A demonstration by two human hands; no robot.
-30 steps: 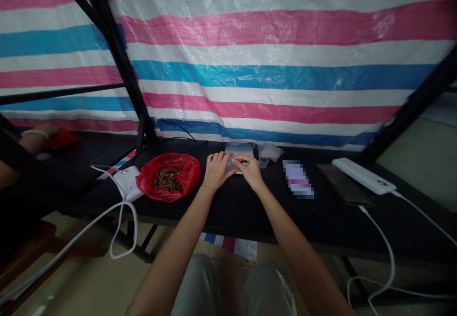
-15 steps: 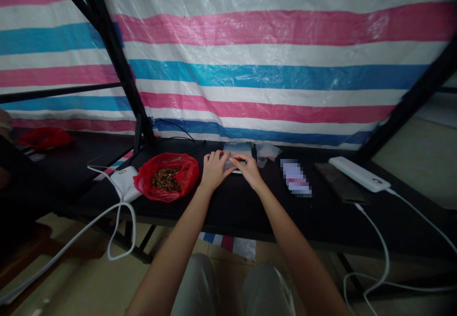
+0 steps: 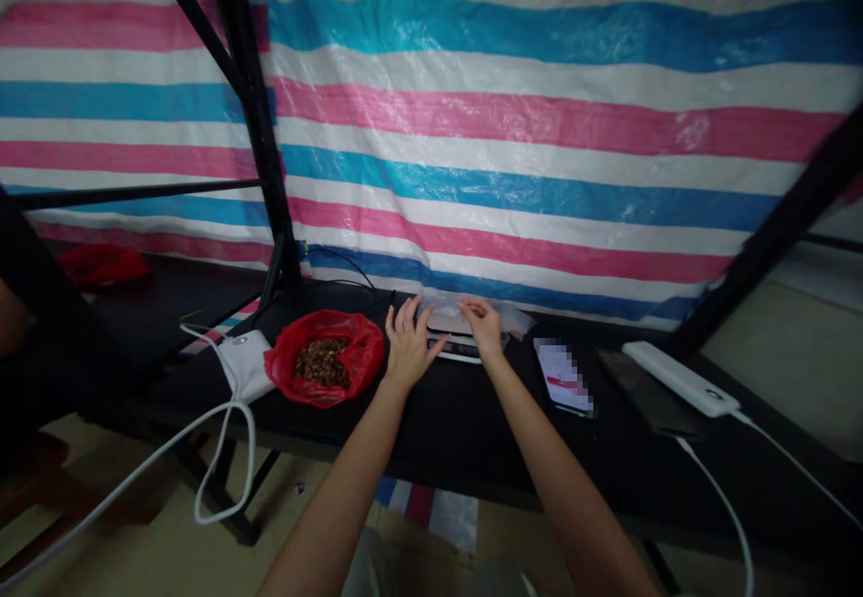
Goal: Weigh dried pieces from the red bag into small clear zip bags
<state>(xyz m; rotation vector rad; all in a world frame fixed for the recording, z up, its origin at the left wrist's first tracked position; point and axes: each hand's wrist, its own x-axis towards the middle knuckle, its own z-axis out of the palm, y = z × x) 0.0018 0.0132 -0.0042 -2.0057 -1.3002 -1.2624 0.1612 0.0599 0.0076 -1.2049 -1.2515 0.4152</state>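
Observation:
My left hand (image 3: 408,343) is open with fingers spread, at the left side of a small flat digital scale (image 3: 460,351) on the black table. My right hand (image 3: 484,325) has thumb and fingertips pinched together at the edge of a clear plastic bag (image 3: 441,307), above the scale's right side. The bag's thin film spreads behind both hands, and its contents cannot be made out. Left of my left hand sits an open red plastic bag (image 3: 369,345) holding many small brown pieces (image 3: 322,361), like beans or nuts.
A phone with a lit, blurred screen (image 3: 563,377) lies right of my hands. Beyond it are a dark phone (image 3: 647,390) and a white power bank (image 3: 680,379) with cables. A white device (image 3: 248,363) with a looped cable stands left, beside a black metal frame post (image 3: 260,147).
My hands have moved apart, uncovering the scale's front. My left fingers have spread. Clear plastic now lies across behind both hands. The camera view has tilted up and shifted left.

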